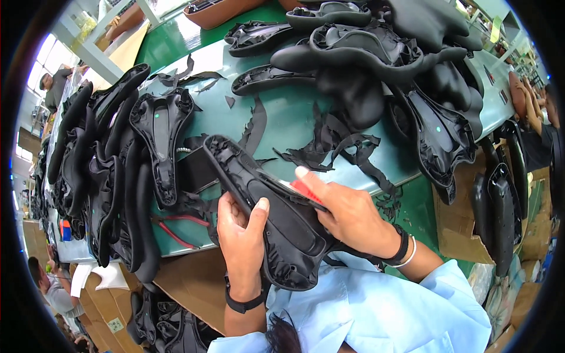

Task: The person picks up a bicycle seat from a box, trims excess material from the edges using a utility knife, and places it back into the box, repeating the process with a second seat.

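Observation:
A black bicycle saddle [288, 235] lies underside up in front of me, tilted, with its narrow nose pointing to the far left. My left hand [242, 235] grips its near left edge, thumb on top of the inner shell. A red cutter knife [306, 190] is closed in my right hand [356, 215], against the saddle's right edge; its tip is hard to make out there. Trimmed black cover scraps [335, 138] lie on the green-topped table [276, 112] just beyond. To the left rest red-handled pliers [182, 230].
Saddles are stacked on the left [106, 170] and heaped at the back right [376, 50]. One upturned saddle [162, 132] lies beside the left stack. Cardboard boxes with saddles stand at right [456, 220] and lower left [188, 279]. Other people work at both sides.

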`<act>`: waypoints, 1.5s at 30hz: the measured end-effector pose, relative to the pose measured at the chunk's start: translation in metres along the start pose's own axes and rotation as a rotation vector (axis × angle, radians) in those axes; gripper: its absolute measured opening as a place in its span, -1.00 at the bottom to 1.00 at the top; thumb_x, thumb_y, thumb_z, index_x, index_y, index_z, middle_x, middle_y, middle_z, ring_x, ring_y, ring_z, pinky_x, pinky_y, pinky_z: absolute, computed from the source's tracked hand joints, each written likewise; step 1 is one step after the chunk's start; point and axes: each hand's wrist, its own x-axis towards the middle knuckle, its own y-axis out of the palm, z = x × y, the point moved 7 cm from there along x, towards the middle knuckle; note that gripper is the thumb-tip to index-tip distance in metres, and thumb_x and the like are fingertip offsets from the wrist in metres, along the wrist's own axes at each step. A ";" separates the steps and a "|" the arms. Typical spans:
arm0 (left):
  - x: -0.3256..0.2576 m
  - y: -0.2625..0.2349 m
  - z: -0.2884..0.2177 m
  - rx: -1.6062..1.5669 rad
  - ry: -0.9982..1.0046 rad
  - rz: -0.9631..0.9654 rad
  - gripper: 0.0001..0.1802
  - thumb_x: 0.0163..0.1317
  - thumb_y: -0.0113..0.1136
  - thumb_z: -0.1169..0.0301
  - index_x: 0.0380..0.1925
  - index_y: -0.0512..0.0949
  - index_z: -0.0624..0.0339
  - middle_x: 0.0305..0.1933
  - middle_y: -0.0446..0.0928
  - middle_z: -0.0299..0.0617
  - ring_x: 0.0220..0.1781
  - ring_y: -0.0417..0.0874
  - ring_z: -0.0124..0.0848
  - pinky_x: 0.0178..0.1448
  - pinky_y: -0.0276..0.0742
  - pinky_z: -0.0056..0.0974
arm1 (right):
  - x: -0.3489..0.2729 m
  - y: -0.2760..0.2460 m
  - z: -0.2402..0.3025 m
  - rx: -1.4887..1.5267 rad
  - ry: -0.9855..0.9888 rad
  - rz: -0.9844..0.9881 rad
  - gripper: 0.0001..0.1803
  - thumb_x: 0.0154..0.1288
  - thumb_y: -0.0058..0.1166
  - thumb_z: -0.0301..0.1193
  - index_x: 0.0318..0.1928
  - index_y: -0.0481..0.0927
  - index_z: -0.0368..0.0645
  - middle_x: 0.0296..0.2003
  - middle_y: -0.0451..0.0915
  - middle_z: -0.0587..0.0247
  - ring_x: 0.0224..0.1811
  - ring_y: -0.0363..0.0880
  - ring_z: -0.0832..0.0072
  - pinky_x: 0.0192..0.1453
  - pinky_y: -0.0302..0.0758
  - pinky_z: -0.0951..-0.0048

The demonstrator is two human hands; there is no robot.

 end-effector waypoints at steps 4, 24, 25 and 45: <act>-0.006 -0.023 0.025 0.027 0.101 -0.253 -0.52 0.20 0.26 0.50 0.07 0.33 0.39 -0.04 0.46 -0.10 0.03 0.46 -0.39 0.16 0.38 -0.29 | 0.003 -0.036 -0.042 0.187 0.259 -0.212 -0.32 0.12 0.12 -0.60 0.31 0.29 -0.15 -0.10 0.61 0.00 -0.21 0.65 0.06 -0.13 0.57 0.32; 0.017 0.087 -0.015 0.724 0.575 0.579 -0.71 0.07 0.35 0.36 -0.72 0.49 0.18 -0.61 0.28 -0.28 -0.38 0.29 -0.30 -0.18 0.13 -0.21 | -0.010 -0.059 -0.044 -0.231 -0.161 0.421 -0.38 0.26 0.17 -0.29 0.34 0.35 0.13 -0.63 0.42 0.28 -0.67 0.43 0.31 -0.63 0.30 0.31; 0.019 0.085 -0.014 0.709 0.548 0.569 -0.70 0.08 0.34 0.35 -0.72 0.48 0.18 -0.62 0.29 -0.29 -0.39 0.30 -0.31 -0.18 0.13 -0.21 | -0.010 -0.060 -0.043 -0.230 -0.159 0.422 -0.38 0.26 0.17 -0.29 0.34 0.35 0.13 -0.63 0.42 0.28 -0.67 0.43 0.31 -0.63 0.30 0.31; 0.027 0.075 -0.014 0.290 0.389 0.510 -0.64 0.05 0.29 0.47 -0.81 0.35 0.16 -0.67 0.36 -0.35 -0.41 0.44 -0.46 -0.07 0.17 -0.28 | -0.019 -0.056 -0.030 -0.284 -0.126 0.308 -0.40 0.24 0.18 -0.25 0.31 0.41 0.19 -0.64 0.39 0.33 -0.70 0.42 0.35 -0.66 0.27 0.31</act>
